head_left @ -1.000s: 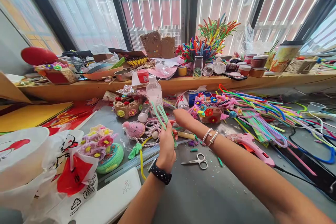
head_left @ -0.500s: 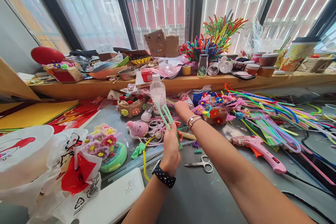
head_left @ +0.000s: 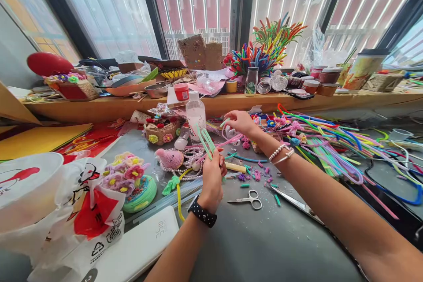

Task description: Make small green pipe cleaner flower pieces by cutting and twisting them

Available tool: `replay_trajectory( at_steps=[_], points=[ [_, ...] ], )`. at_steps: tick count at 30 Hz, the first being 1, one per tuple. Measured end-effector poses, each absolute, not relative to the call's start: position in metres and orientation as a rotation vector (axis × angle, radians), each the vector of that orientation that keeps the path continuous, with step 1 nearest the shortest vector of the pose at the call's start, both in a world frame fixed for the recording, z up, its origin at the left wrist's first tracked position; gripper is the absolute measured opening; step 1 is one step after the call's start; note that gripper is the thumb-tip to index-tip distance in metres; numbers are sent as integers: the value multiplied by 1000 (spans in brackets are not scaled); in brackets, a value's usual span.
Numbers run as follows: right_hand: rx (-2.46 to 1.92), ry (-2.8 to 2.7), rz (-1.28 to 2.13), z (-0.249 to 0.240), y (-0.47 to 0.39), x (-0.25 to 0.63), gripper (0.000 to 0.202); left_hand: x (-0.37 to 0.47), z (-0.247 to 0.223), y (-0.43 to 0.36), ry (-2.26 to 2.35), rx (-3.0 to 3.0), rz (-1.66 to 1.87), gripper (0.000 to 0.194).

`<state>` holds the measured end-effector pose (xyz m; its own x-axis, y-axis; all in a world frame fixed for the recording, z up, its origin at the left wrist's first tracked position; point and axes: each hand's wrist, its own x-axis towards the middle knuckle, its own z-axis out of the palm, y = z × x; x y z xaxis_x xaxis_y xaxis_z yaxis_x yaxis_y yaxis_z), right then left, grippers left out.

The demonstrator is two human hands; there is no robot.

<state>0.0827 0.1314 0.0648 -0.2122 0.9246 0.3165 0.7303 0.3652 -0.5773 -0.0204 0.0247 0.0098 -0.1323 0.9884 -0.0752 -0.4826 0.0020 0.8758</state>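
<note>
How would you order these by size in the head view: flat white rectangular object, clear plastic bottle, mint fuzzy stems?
1. White rectangular object
2. Clear bottle
3. Mint stems, partly hidden

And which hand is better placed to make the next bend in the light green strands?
The right hand, probably: it appears to pinch a pale green end, apart from the left hand, which grips the light green strands and so seems better suited to steadying them.
</note>
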Motion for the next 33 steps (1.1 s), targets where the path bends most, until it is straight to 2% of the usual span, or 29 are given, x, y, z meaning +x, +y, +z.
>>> replay_trajectory(
  at_steps=[2,5,7,12,20,27,33],
  points=[
    [-1371,-2016,411,57,105,91,32,-20,12,24,957,742,1453,32],
    [-1302,-2046,421,43,61,111,17,-20,14,23,937,784,1408,36],
    [-1260,-2056,383,34,37,132,15,-21,15,22,895,794,1390,39],
    [-1492,-1699,-120,19,14,213,21,-22,12,24,923,784,1407,39],
    [-2073,-1884,-392,-8,25,317,27,-18,6,25,967,864,1420,23],
    [-2065,-1973,-471,-12,66,312,27,-18,11,22,981,851,1296,32],
    [-2160,-2007,-397,-7,104,302,30,-17,13,20,927,961,1244,28]
  ],
)
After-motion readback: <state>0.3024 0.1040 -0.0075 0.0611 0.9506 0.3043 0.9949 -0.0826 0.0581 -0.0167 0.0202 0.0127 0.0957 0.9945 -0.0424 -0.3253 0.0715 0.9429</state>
